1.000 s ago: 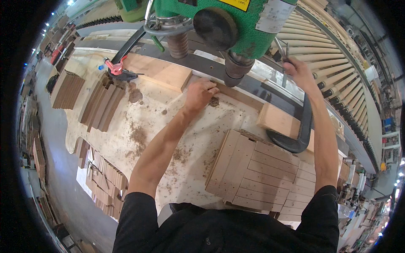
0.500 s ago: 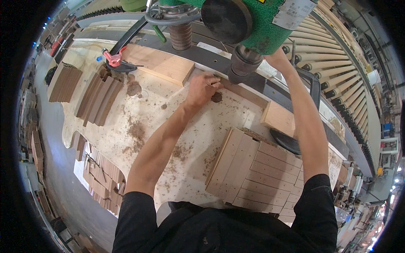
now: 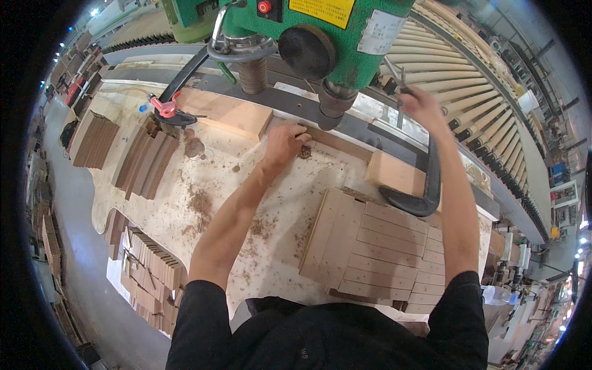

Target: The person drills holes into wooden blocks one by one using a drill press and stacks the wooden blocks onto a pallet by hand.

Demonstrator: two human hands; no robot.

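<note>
A pale workbench [image 3: 290, 185], speckled with sawdust, runs under both forearms. Over its far edge stands a green drill press [image 3: 348, 52], and a curved bank of pale rollers [image 3: 450, 77] fans out beyond the far right corner. Drilled wooden slats [image 3: 376, 246] lie close together at the near edge, toward the right corner. Toward the left edge are two stacks of plain slats, an outer stack [image 3: 95, 142] and an inner stack [image 3: 148, 160]. A long wooden block [image 3: 225, 114] lies near the far edge, left of the left hand; a shorter wooden block [image 3: 394, 171] lies to the right, with a black C-clamp [image 3: 435, 179] against it.

The hands are well apart. The right hand [image 3: 422, 110] is closed around a metal rod [image 3: 402, 79] past the far edge. The left hand [image 3: 285, 145], fingers curled, touches the left end of a narrow wooden strip [image 3: 342, 143]; whether it grips or only presses cannot be told. The strip lies along the far edge, near the drill chuck [image 3: 336, 103].
</note>
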